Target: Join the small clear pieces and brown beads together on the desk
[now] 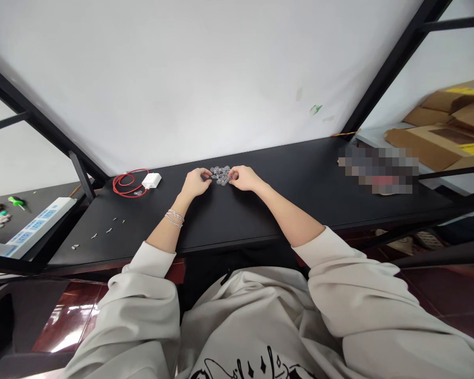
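A small heap of clear plastic pieces (221,171) lies near the back of the black table, between my two hands. What kind of pieces they are is too small to tell. My left hand (197,182) is at the heap's left edge, fingers bent, with a gap between thumb and fingertips. On the heap's other side, my right hand (243,178) has its thumb and fingers closed on a clear piece at the edge. The palms of both hands are hidden. A silvery bracelet (174,217) circles my left wrist.
Left on the black table (237,221) are a white charger (151,181), a coiled red cable (120,190) and several tiny bits (95,236). A blurred-out item (379,167) lies right. Black frame bars (395,63) flank the table. Beyond are a power strip (39,226) and cardboard boxes (430,142).
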A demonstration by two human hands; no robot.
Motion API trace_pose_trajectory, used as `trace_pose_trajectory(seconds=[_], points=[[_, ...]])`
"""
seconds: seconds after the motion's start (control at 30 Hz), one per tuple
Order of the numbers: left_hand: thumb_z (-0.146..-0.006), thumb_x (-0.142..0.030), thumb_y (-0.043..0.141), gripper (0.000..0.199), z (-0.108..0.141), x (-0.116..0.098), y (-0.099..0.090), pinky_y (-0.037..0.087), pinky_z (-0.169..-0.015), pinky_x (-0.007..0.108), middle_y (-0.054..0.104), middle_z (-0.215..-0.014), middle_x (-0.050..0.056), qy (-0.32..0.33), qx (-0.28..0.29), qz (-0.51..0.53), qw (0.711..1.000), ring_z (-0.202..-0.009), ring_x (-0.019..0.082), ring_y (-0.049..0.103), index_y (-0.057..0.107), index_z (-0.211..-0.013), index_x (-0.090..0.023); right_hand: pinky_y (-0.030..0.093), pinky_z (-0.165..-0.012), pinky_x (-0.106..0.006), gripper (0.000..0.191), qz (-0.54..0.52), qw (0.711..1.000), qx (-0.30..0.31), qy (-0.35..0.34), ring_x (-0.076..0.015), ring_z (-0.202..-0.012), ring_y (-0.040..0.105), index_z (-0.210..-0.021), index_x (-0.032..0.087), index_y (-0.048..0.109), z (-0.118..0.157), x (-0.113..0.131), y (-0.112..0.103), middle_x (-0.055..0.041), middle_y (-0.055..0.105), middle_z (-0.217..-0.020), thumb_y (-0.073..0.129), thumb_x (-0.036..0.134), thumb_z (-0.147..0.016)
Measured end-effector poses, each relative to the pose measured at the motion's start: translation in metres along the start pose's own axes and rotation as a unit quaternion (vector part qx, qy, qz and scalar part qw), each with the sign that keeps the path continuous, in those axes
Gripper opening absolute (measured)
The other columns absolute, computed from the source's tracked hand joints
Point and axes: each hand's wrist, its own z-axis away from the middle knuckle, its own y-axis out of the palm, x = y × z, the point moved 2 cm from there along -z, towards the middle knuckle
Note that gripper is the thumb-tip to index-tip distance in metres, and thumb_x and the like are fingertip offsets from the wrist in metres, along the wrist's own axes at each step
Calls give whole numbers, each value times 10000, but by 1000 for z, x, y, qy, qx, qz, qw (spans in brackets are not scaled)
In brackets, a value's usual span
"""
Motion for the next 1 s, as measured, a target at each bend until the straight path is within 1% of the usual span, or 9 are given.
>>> trace_pose_trajectory(seconds=[0.17,0.37,0.57,0.67,0.73,0.8,0.87,0.93,1.0], points=[[-781,-153,715,217,1,-1,-1,548,-818,320,775,-983,46,3,-1,-1,1000,-713,167,646,773,-985,-200,519,-893,-314,116,-3,1000,-2,5,-207,-910,734,-949,196,748,3,4,-2,-36,793,-914,734,155,-841],[-788,-195,733,208,3,-9,1,546,-764,290,774,-961,45,22,-1,41,999,-650,133,614,776,-991,-189,536,-875,-312,110,-55,997,-48,7,-205,-921,737,-917,193,738,3,4,-5,-43,790,-958,746,148,-817],[-830,-304,738,228,7,-18,6,544,-712,276,781,-968,64,54,11,127,990,-677,138,650,772,-1018,-179,560,-812,-295,100,-150,987,-50,-42,-167,-783,737,-929,175,731,4,6,1,-56,788,-984,748,172,-831],[-854,-324,716,194,8,-19,7,548,-710,275,782,-961,72,57,7,139,989,-695,147,674,766,-969,-176,558,-795,-291,127,-174,982,-44,-66,-162,-764,728,-946,171,737,2,6,3,-60,788,-981,755,190,-822],[-860,-338,712,189,7,-19,5,546,-691,273,777,-913,64,46,-4,140,989,-681,149,669,756,-949,-177,556,-796,-297,187,-180,980,-47,-76,-168,-773,724,-998,176,746,0,3,-1,-57,786,-988,762,213,-815],[-863,-357,710,195,6,-19,2,540,-657,265,760,-837,47,23,-24,144,989,-655,148,657,743,-937,-180,559,-806,-313,256,-181,978,-84,-62,-182,-797,721,-1080,181,745,-4,-4,-12,-61,781,-1015,744,243,-832],[-872,-373,696,200,5,-17,-2,526,-608,250,726,-755,28,-8,-48,164,985,-626,144,648,726,-925,-183,563,-835,-340,260,-176,968,-176,-15,-202,-844,719,-1124,168,735,-7,-16,-28,-82,772,-1045,660,268,-896],[-878,-363,670,186,3,-14,-6,499,-540,235,683,-682,15,-43,-65,204,976,-585,140,635,705,-893,-182,558,-893,-371,240,-151,960,-234,35,-229,-910,718,-1097,151,742,-8,-28,-41,-102,769,-1019,620,250,-916],[-868,-324,651,152,1,-10,-8,475,-485,224,646,-628,8,-78,-79,249,962,-552,138,624,679,-838,-178,552,-938,-387,199,-121,962,-234,77,-244,-946,720,-1042,145,758,-8,-37,-47,-105,771,-984,657,215,-886]])
